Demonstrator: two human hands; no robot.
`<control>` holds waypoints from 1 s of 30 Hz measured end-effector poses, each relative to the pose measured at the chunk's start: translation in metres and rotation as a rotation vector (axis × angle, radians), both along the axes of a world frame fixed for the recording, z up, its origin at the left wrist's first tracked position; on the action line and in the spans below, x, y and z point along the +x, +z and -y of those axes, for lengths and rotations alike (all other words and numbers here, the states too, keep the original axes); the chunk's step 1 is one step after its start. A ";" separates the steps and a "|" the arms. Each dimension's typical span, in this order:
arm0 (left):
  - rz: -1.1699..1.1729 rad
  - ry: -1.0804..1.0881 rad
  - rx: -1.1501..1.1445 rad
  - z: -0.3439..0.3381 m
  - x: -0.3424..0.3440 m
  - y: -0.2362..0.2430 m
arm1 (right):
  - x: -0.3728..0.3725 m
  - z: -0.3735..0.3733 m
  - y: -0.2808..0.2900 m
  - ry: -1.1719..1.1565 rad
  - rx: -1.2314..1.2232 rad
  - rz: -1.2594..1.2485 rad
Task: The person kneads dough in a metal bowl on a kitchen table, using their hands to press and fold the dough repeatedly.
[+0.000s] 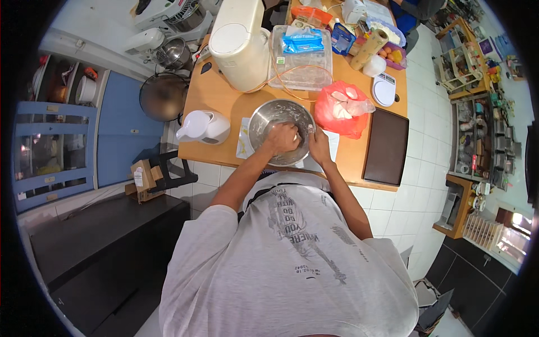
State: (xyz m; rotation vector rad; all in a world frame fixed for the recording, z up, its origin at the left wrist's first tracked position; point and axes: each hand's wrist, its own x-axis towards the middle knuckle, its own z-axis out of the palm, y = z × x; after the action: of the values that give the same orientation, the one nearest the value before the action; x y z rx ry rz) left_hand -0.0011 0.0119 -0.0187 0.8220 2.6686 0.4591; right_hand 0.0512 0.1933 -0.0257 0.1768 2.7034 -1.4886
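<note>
A steel mixing bowl [259, 126] stands at the table's front edge, its inner wall smeared with whitish residue. My left hand [282, 138] is down inside it, fingers curled into a fist around pale dough [297, 136]. Most of the dough is hidden by that hand. At the bowl's right side, my right hand [319, 147] grips the rim, with whitish smears on its fingers. Under the bowl lies a white sheet with yellow marks [243, 147].
Left of the bowl is a white jug [210, 128]; right are a red plastic bag [342, 112] and a dark baking tray [386, 147]. Behind stand a cream appliance [238, 48], a clear plastic box [309, 73] and a kitchen scale [384, 90]. An orange cord [292, 92] crosses the table.
</note>
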 end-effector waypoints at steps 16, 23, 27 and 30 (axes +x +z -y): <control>-0.001 0.144 0.557 0.045 0.041 0.071 | 0.002 -0.002 0.008 0.006 -0.034 0.079; 0.012 0.314 0.507 0.047 0.031 0.075 | 0.002 0.001 0.009 0.026 -0.046 0.042; -0.224 0.086 0.497 0.026 0.027 0.027 | 0.001 0.002 0.015 0.029 -0.058 0.012; -0.114 0.032 0.388 0.007 0.028 -0.008 | 0.001 0.000 0.000 0.033 -0.012 -0.022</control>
State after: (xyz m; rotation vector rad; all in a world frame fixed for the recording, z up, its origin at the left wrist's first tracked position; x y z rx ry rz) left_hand 0.0265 0.0053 -0.0264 0.9347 2.7396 0.9877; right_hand 0.0521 0.1937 -0.0260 0.1156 2.6994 -1.5065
